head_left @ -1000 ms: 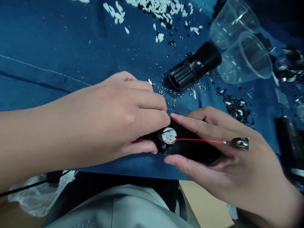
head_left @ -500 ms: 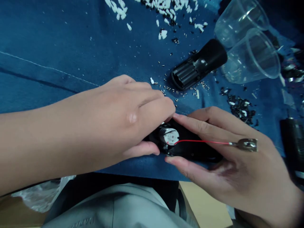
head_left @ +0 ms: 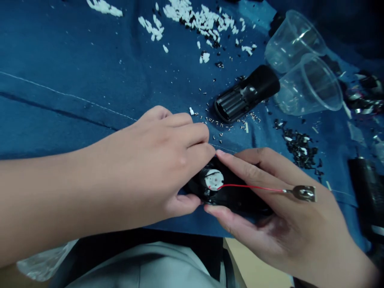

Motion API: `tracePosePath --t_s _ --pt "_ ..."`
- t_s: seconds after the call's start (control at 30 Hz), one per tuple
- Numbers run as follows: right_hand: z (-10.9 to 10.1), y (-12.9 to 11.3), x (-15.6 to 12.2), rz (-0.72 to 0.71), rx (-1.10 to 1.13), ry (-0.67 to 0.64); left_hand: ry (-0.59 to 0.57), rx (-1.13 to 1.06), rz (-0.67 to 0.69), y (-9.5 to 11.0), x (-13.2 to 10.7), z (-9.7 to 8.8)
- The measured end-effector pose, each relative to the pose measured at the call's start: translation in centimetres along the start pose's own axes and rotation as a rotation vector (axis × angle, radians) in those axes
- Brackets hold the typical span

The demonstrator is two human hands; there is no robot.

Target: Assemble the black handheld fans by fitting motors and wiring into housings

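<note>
A black plastic oblong casing (head_left: 231, 196) sits gripped between both hands over a blue cloth (head_left: 75, 120); the left hand (head_left: 150, 172) curls its fingers, pressed together, over one end, beside a small round motor with a white end cap (head_left: 214, 179); the right hand (head_left: 285, 220) pinches the casing between thumb and fingers; a thin red wire (head_left: 249, 186) runs from the cap to a small metal tab (head_left: 304, 193) lying across those fingers; a careless tug could tear that joint, and a slip could scatter the tiny loose screws (head_left: 219, 122) nearby; beyond a ribbed black cylinder (head_left: 247, 94), two tilted clear plastic cups (head_left: 309, 86) show only cloth through their walls.
</note>
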State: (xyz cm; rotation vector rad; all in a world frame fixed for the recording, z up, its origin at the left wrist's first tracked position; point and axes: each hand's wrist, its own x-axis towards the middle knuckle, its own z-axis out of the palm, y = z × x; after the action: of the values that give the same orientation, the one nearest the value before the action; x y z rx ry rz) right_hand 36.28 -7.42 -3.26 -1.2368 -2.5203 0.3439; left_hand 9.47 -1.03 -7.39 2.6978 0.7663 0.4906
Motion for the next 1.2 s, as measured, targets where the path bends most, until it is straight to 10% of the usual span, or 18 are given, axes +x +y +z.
tracePosePath --t_s 0.83,1.2 --pt "-0.1 -0.3 0.4 0.026 0.079 0.018 -0.053 -0.086 -0.110 0.2 0.3 0.1" --pt "-0.2 0.6 0.1 0.081 -0.011 0.019 -0.072 0.095 0.058 -1.4 0.4 -1.1"
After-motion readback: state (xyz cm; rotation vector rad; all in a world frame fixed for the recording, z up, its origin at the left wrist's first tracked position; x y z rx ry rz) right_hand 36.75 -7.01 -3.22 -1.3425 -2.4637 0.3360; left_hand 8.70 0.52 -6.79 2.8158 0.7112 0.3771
